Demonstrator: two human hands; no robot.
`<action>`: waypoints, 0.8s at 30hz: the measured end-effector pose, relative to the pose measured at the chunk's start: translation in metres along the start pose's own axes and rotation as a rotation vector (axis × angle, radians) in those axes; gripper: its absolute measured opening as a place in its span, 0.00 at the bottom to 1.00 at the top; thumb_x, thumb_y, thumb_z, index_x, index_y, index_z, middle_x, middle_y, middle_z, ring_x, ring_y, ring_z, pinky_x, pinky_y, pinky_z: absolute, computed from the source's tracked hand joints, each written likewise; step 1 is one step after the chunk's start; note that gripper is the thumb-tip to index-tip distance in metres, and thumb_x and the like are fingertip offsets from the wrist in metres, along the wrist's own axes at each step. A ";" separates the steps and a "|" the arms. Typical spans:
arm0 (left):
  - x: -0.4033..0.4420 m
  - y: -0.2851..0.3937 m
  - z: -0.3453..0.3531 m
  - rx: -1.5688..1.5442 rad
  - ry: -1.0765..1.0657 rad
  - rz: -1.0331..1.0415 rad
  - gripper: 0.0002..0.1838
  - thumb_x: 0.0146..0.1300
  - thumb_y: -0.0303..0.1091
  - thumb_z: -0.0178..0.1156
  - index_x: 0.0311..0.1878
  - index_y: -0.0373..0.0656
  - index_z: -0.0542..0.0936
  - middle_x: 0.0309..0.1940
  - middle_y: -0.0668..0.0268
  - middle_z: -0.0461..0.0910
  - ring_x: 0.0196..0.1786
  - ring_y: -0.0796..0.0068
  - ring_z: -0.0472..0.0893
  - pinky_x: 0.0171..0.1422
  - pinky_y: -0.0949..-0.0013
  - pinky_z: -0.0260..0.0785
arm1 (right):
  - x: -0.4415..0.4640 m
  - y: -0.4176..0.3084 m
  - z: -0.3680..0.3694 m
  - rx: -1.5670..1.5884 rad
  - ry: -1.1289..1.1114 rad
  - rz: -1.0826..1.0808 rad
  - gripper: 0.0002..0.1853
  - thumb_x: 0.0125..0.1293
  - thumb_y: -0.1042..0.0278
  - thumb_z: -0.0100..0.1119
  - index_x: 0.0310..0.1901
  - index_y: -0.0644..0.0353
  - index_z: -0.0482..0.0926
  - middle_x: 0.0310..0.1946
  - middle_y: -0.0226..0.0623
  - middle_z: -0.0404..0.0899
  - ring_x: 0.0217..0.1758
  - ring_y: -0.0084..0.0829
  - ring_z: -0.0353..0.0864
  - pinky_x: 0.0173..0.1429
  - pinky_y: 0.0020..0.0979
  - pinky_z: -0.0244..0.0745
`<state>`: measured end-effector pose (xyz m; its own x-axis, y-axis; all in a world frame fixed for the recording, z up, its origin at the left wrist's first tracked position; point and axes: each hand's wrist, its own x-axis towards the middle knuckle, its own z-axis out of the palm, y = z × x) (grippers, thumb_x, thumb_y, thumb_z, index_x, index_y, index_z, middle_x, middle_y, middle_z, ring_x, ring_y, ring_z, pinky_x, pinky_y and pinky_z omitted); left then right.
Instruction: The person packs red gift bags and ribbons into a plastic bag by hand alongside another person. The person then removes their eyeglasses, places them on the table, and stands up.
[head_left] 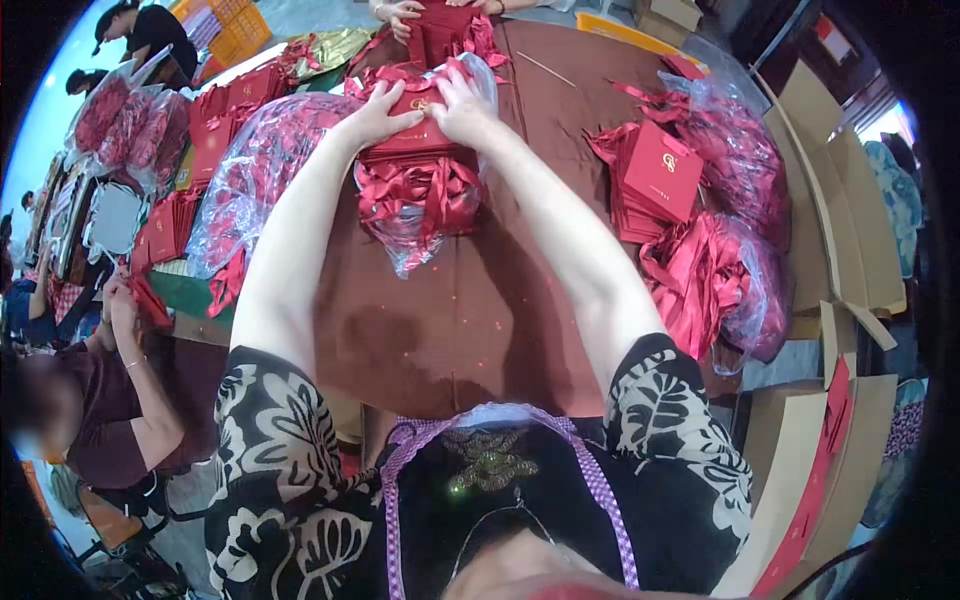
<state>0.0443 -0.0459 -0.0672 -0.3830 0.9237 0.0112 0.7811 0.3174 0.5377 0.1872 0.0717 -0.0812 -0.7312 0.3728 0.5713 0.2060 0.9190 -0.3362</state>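
Both arms reach forward across the brown-covered table (400,330). My left hand (383,116) grips the left side of a stack of small red paper gift bags (416,138), its thumb lying over the top bag. From the right, my right hand (463,112) grips the same stack, its fingers on the far part and the clear plastic around it. The top bag carries a gold logo. Red ribbons (420,195) bunch at the near end of the stack, inside a clear plastic bag (410,257). The fingertips are partly hidden.
Plastic-wrapped red bundles (270,150) lie at left, with another bag stack (660,178) and ribbon bundle (700,280) at right. Across the table, another person's hand (400,18) handles red bags. A co-worker (120,400) sits at left. Open cardboard boxes (815,440) stand at right.
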 end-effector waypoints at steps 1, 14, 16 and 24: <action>0.000 0.000 0.000 -0.025 -0.012 -0.015 0.47 0.53 0.58 0.56 0.67 0.40 0.47 0.67 0.41 0.34 0.70 0.52 0.37 0.71 0.61 0.36 | 0.000 0.003 0.005 -0.002 -0.073 0.036 0.29 0.58 0.54 0.49 0.57 0.67 0.64 0.63 0.56 0.53 0.63 0.53 0.57 0.65 0.42 0.54; -0.007 0.002 0.008 -0.218 0.148 0.039 0.44 0.53 0.50 0.60 0.65 0.35 0.52 0.67 0.43 0.38 0.70 0.54 0.43 0.70 0.65 0.42 | -0.004 0.020 0.022 0.069 -0.180 0.088 0.30 0.60 0.53 0.46 0.58 0.68 0.62 0.62 0.60 0.52 0.62 0.60 0.55 0.64 0.47 0.54; -0.004 -0.002 0.009 -0.193 0.157 0.032 0.44 0.53 0.50 0.60 0.65 0.35 0.52 0.67 0.44 0.38 0.70 0.55 0.43 0.70 0.65 0.42 | -0.001 0.039 0.046 -0.009 -0.155 -0.031 0.28 0.61 0.54 0.46 0.56 0.69 0.64 0.62 0.60 0.52 0.62 0.60 0.55 0.65 0.47 0.54; -0.002 -0.005 0.011 -0.201 0.160 0.024 0.43 0.54 0.49 0.59 0.66 0.37 0.52 0.68 0.45 0.38 0.71 0.56 0.42 0.71 0.65 0.41 | -0.006 0.012 0.007 0.157 -0.194 0.090 0.31 0.60 0.53 0.47 0.57 0.73 0.61 0.63 0.64 0.46 0.65 0.53 0.55 0.67 0.37 0.52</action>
<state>0.0471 -0.0472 -0.0791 -0.4512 0.8796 0.1506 0.6834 0.2321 0.6921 0.1897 0.0794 -0.0936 -0.8287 0.4066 0.3846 0.1835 0.8465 -0.4998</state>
